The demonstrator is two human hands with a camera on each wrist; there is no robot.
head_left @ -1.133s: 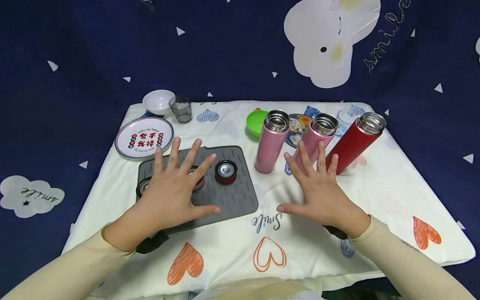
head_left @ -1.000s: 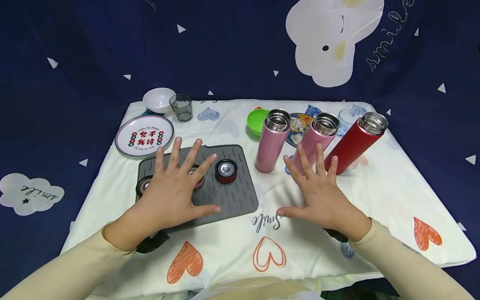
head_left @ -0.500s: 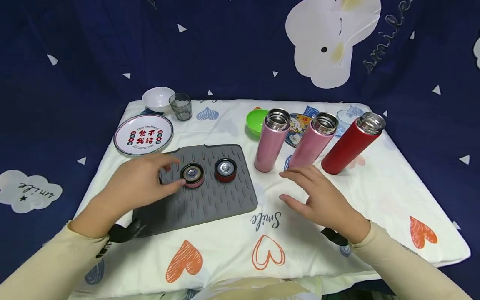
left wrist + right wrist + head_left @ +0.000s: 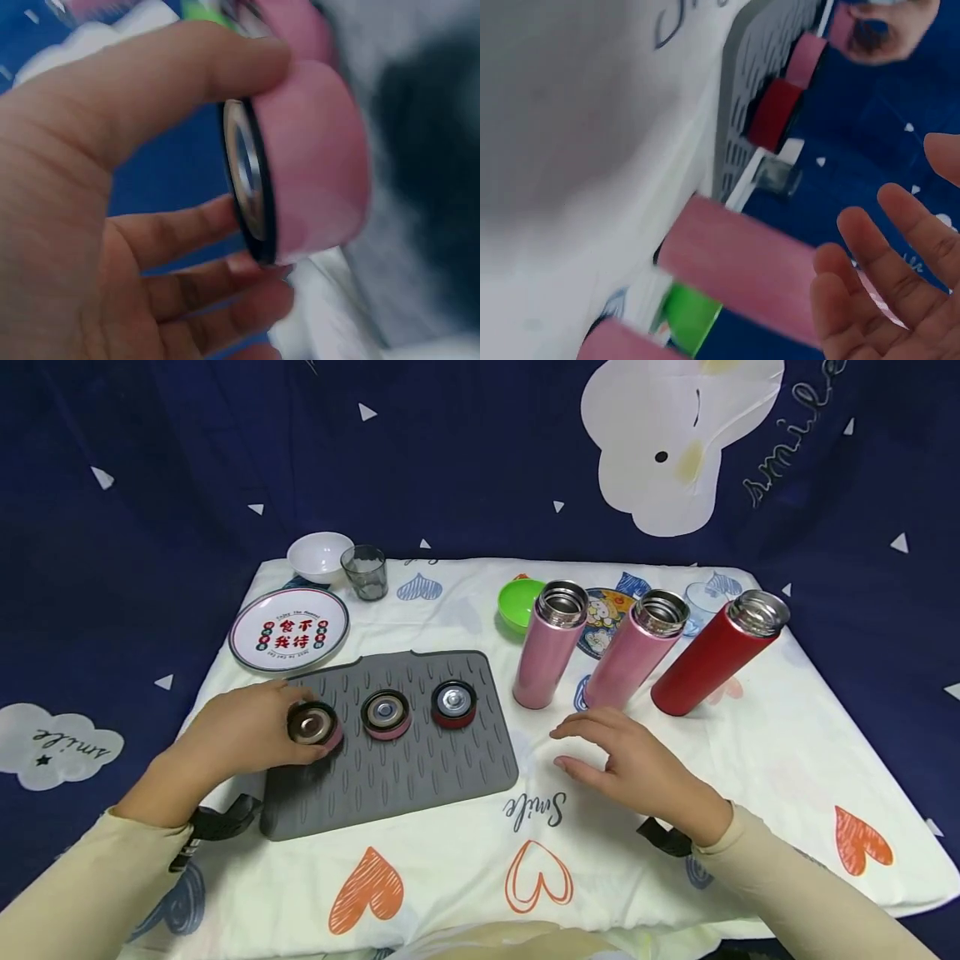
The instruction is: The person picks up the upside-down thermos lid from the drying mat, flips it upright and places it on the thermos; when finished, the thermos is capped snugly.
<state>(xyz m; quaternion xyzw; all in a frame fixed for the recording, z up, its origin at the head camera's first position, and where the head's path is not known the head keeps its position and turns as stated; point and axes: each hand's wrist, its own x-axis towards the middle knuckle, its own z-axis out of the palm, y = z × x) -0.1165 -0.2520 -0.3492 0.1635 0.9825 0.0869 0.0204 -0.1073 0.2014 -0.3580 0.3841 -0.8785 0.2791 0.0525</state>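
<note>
My left hand (image 4: 238, 727) grips a pink bottle lid (image 4: 313, 725) at the left of the grey ridged mat (image 4: 420, 777). In the left wrist view the thumb presses one side of the pink lid (image 4: 319, 161) and the fingertips are at the other. A second pink lid (image 4: 386, 713) and a red lid (image 4: 453, 703) lie on the mat, inner sides up. My right hand (image 4: 637, 764) hovers right of the mat, fingers relaxed and holding nothing. Beyond it stand two lidless pink bottles (image 4: 546, 660) (image 4: 624, 664) and a lidless red bottle (image 4: 701, 668).
A plate with red lettering (image 4: 288, 652) lies behind the mat, with a white bowl (image 4: 318, 558) and a grey glass (image 4: 365, 575) farther back. Behind the bottles are a green bowl (image 4: 513, 602), a patterned plate (image 4: 600, 635) and a clear glass (image 4: 697, 597).
Both hands were spread flat above the table. The left hand has moved left and down and taken hold of the left pink lid; the right hand's fingers have relaxed.
</note>
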